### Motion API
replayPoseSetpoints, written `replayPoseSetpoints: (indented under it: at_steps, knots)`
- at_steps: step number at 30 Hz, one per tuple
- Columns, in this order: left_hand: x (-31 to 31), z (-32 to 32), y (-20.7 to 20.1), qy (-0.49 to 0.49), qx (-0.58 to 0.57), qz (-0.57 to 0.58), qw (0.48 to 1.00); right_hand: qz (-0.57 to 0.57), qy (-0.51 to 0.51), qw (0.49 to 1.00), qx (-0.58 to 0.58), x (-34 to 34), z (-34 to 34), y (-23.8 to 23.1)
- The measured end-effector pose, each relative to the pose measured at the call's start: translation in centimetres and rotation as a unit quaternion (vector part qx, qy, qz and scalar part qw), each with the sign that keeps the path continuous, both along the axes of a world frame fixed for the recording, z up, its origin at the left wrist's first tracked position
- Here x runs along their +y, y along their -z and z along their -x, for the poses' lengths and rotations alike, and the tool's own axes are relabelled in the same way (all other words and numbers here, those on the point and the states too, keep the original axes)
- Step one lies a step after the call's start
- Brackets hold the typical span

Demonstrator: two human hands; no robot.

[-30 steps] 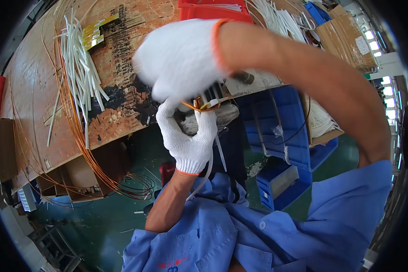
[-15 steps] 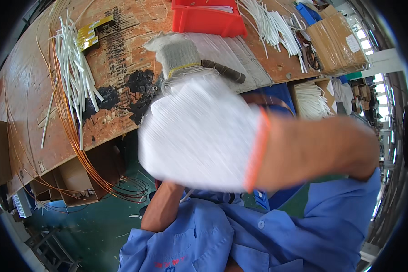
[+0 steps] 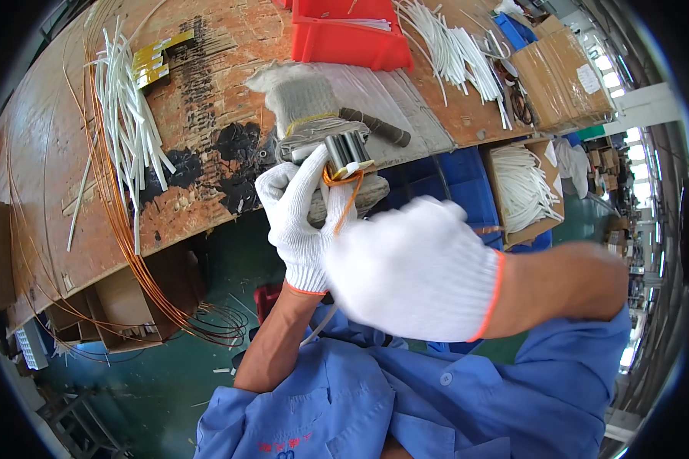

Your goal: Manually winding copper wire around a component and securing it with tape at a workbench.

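My left hand [image 3: 295, 214], in a white knit glove, pinches a small dark metal core [image 3: 346, 151] between thumb and fingers near the table's front edge. The core has shiny ridged sides and a pale piece at its lower end. Orange copper wire [image 3: 343, 179] loops round that lower end, and a strand runs down toward my right hand. My right hand [image 3: 417, 268], gloved the same way, is below and to the right of the core. Motion smears it and its fingers are hidden, so whether it holds the strand cannot be made out.
Behind the core lie a grey cloth bundle [image 3: 306, 99] and a dark wrapped rod [image 3: 375, 126]. White tubes [image 3: 122, 115] and long copper wires [image 3: 122, 229] hang over the table [image 3: 61, 153] at left. A red bin [image 3: 351, 44] stands behind; a carton of white tubes [image 3: 522, 187] is right.
My right hand has moved down and to the right, from in front of my left hand. My left hand, the core and its copper wire now show.
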State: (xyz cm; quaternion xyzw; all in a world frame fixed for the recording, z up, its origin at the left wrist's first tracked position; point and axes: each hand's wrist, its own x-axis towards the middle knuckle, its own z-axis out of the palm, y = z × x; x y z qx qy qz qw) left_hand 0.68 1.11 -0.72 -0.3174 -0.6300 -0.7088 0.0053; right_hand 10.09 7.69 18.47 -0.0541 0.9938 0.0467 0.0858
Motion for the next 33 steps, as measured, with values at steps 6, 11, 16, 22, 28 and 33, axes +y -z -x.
replayPoseSetpoints:
  at_steps: [6,11,16,22,28,33]
  knots:
    - [-0.6,-0.4,-1.6,0.002,0.043,0.064,0.997,0.088,-0.036,0.993,-0.066,10.0,11.7,0.4]
    - [-0.4,0.0,-1.2,-0.009,0.067,0.037,0.997,0.421,0.196,0.884,0.055,11.1,-1.1,3.5]
    - [0.1,-0.4,-0.6,-0.004,0.054,0.019,0.998,0.011,0.078,0.996,0.035,0.7,-3.9,0.8]
    - [-0.2,-0.5,0.8,0.010,0.022,0.025,0.999,0.028,0.000,0.998,-0.061,3.8,10.5,-2.4]
    - [-0.3,0.1,-1.3,-0.014,0.075,0.032,0.997,0.381,0.209,0.901,-0.026,12.9,3.1,2.0]
    - [-0.1,-0.4,-1.5,-0.014,0.060,0.044,0.997,0.070,0.037,0.993,0.088,3.4,-5.2,1.6]
